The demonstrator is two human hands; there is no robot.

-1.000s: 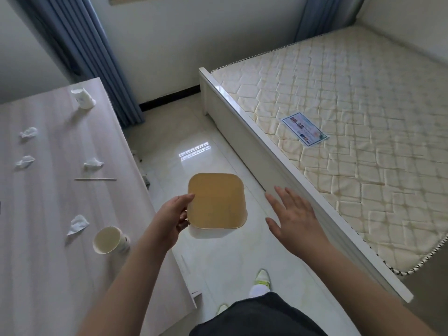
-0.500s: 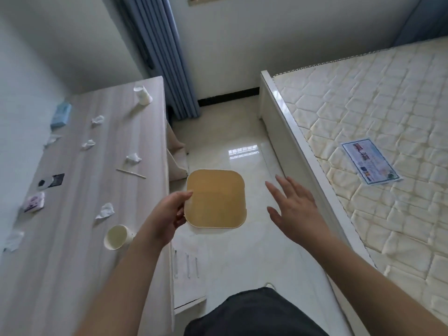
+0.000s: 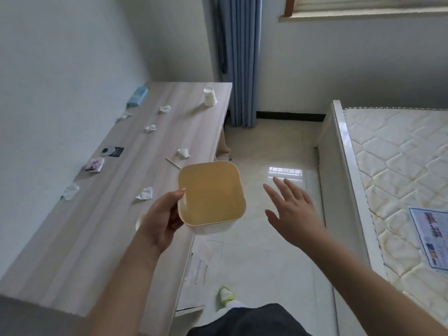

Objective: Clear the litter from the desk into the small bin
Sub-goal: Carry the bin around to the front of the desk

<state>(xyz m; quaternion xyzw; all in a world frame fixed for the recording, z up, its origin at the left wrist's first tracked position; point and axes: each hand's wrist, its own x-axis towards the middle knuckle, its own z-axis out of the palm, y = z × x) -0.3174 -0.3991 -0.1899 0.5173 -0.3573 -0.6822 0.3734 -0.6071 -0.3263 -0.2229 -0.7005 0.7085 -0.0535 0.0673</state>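
My left hand (image 3: 162,218) grips the left rim of a small square cream bin (image 3: 211,195), held in the air over the desk's right edge, its opening facing me and nothing inside. My right hand (image 3: 292,212) hovers open to the right of the bin, fingers spread, touching nothing. On the light wooden desk (image 3: 101,226) lie several crumpled white tissues (image 3: 145,193), a thin wooden stick (image 3: 173,163) and an overturned paper cup (image 3: 210,96). A second paper cup (image 3: 139,221) is mostly hidden behind my left wrist.
A blue packet (image 3: 138,96), a black card (image 3: 113,151) and a small pink packet (image 3: 95,165) lie near the wall side of the desk. A bed with a bare mattress (image 3: 397,180) stands on the right. Tiled floor runs between them; blue curtains (image 3: 240,59) hang behind.
My view has swung left toward the desk. My left hand has raised the bin and brought it over the desk's edge. My right hand stays open beside it.
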